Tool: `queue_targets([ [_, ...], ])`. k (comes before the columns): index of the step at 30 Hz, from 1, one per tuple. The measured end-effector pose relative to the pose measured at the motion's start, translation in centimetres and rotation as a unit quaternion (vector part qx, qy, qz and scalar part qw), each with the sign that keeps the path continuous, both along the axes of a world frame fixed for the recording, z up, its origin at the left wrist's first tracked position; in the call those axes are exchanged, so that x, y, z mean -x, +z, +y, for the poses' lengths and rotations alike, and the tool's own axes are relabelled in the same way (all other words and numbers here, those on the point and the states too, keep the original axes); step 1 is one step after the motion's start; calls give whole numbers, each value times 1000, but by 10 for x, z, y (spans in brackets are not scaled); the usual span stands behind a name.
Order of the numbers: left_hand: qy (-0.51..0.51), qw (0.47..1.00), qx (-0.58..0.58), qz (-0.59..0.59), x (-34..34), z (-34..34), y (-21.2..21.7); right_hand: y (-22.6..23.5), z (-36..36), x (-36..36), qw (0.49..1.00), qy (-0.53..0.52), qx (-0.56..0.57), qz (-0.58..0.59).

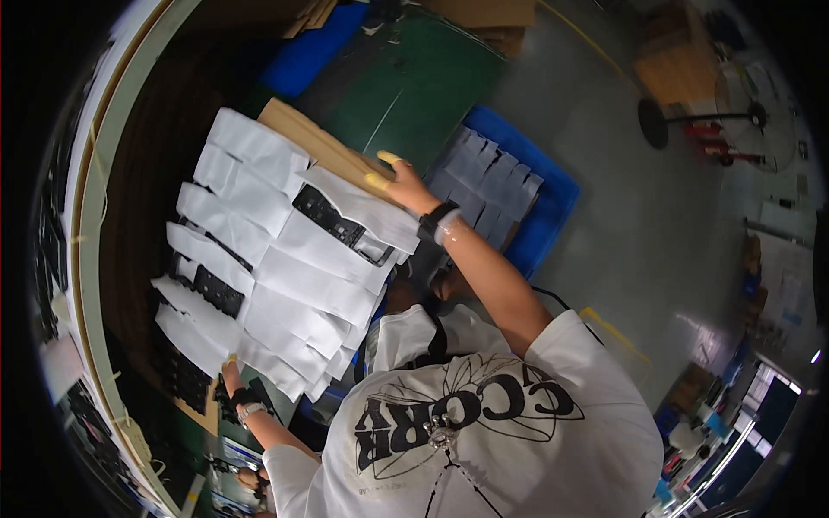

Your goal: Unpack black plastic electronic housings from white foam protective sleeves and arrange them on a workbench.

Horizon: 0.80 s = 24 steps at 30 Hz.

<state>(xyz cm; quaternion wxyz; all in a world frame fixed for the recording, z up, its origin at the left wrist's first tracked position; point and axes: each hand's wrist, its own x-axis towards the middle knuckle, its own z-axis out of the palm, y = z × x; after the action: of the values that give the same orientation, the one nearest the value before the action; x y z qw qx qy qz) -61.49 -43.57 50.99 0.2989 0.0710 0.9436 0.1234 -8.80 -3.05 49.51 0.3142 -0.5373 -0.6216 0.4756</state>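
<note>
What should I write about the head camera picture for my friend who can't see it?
A person's right hand, with yellow finger covers, is at a strip of cardboard beside white sheets, with black parts showing between some. The left hand is by the sheets' lower edge. A blue bin holds more pale sheets.

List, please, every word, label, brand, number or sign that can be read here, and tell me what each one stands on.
White T-shirt: large black lettering across the chest, clear enough to see, but I don't copy printed words.
Same shirt, lower left of that print: a small faint line, too small to read.
White sheets and black parts: no text can be made out.
</note>
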Motion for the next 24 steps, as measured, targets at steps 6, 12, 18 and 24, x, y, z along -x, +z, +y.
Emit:
queue_targets([
  [6, -223, 885, -110, 393, -139, 162, 91, -96, -79, -247, 920, -377, -14, -109],
  [12, -458, 799, -383, -69, -455, 322, 123, -214, -225, -369, 882, -314, 299, -185],
  [18, -549, 776, -212, -226, -603, 327, 1, -263, -275, -348, 881, -301, 333, -150],
  [24, -467, 848, -155, -197, -587, 342, -204, -321, -232, -392, 865, -180, 247, -398],
])
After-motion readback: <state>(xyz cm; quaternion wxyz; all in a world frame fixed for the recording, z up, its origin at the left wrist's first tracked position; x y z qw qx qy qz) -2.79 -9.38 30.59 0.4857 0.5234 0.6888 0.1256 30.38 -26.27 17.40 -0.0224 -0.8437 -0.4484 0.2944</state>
